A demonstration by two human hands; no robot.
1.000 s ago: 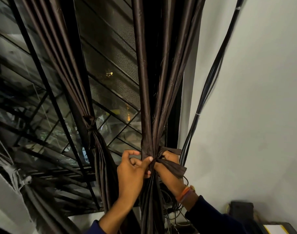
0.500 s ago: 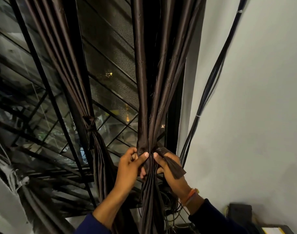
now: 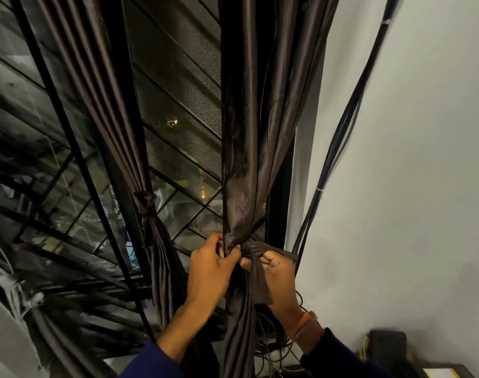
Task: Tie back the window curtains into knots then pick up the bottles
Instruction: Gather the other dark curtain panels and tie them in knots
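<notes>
Two dark brown curtains hang before a barred window. The left curtain (image 3: 148,203) is bound with a knot at its waist. The right curtain (image 3: 249,165) is gathered into a bunch where both hands meet. My left hand (image 3: 212,268) pinches the bunched fabric from the left. My right hand (image 3: 276,276) grips the brown tie strip (image 3: 256,271), which wraps the bunch and drapes down across the palm. No bottles are in view.
A bundle of black cables (image 3: 339,137) runs down the white wall (image 3: 410,186) right of the curtain and tangles below it. A black box (image 3: 387,346) sits at the lower right. Black window bars (image 3: 77,159) lie behind the curtains.
Both hands have risen slightly along the right curtain. The tie strip now wraps closer round the bunch, its loose end hanging over my right palm.
</notes>
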